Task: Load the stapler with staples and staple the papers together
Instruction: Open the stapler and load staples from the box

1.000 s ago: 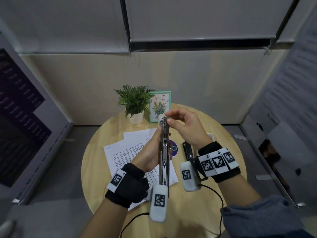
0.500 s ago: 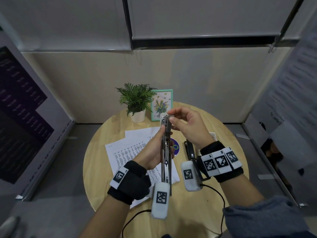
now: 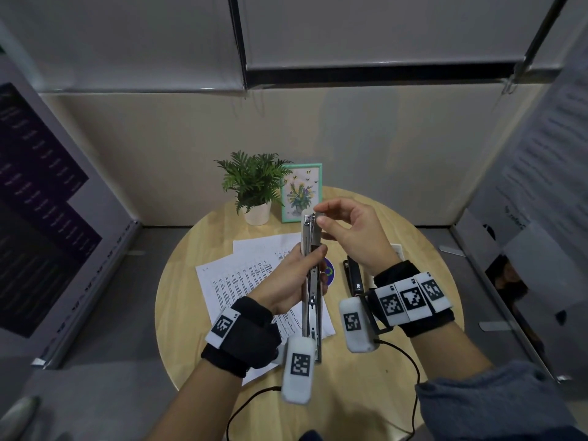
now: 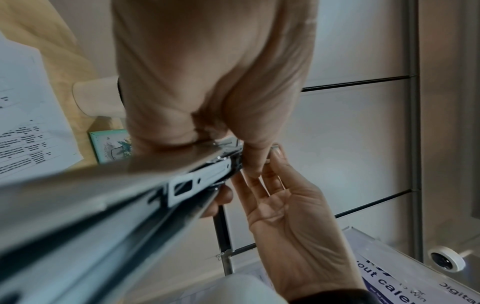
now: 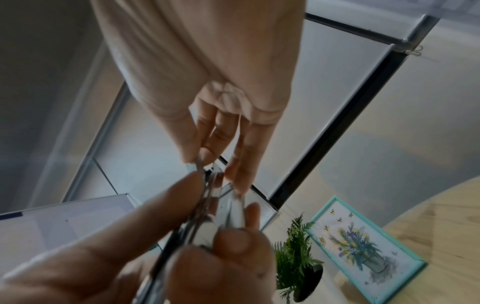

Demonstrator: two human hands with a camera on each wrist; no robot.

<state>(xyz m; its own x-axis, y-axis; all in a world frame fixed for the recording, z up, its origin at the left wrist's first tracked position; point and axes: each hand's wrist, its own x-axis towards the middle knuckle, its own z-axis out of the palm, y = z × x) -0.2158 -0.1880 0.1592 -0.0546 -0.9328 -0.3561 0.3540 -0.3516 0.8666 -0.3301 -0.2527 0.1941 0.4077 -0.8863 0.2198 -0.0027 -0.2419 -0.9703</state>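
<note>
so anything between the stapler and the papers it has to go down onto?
Nothing visible. The left hand holds the stapler in the air above the papers on the table; the right hand pinches its far end.

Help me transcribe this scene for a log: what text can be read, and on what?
"Digita", "out cale", both cut off: white sign.
Papers: print too small to read.
Right wall poster: blurred.
Stapler: none legible.

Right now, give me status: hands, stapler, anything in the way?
Left hand grips opened stapler mid-body, held above table. Right hand pinches at its far tip. Papers unstapled below. Nothing in the way.
</note>
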